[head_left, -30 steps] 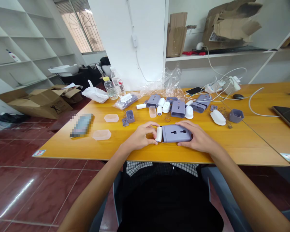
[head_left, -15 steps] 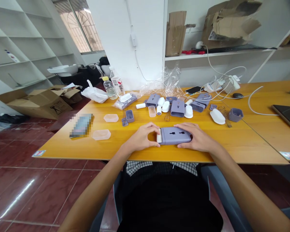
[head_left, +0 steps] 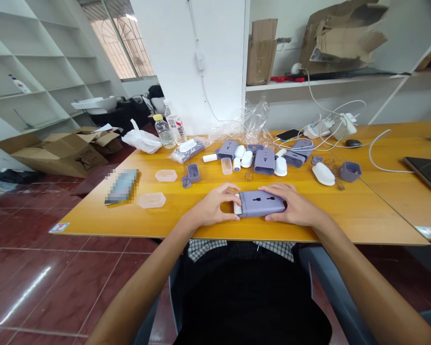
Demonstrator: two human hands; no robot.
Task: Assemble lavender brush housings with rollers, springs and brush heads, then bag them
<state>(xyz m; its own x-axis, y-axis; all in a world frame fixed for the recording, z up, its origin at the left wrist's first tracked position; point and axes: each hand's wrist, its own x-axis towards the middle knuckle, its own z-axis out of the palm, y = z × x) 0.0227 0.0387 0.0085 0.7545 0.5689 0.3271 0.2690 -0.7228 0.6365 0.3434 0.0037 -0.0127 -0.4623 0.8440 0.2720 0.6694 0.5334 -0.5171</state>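
Observation:
Near the front edge of the table lies a purple plastic case (head_left: 262,203) with dark slots in its upper face. My right hand (head_left: 296,203) is closed around its right end, thumb on the near side and fingers on the far side. At the left end a white piece (head_left: 237,204) sticks out of the case. My left hand (head_left: 217,203) grips that white piece between thumb and fingers, one finger bent over it. How far the piece reaches inside the case is hidden.
Behind my hands are several purple cases (head_left: 264,162), white ribbed parts (head_left: 280,166), a purple cup (head_left: 351,171), and springs (head_left: 339,184). Clear trays (head_left: 152,200) and a pixelated flat object (head_left: 122,187) lie left. Bottles (head_left: 164,132) stand at the back; phone (head_left: 427,171) far right.
A finger of my left hand has bent further over the white piece. The case and my right hand have barely moved.

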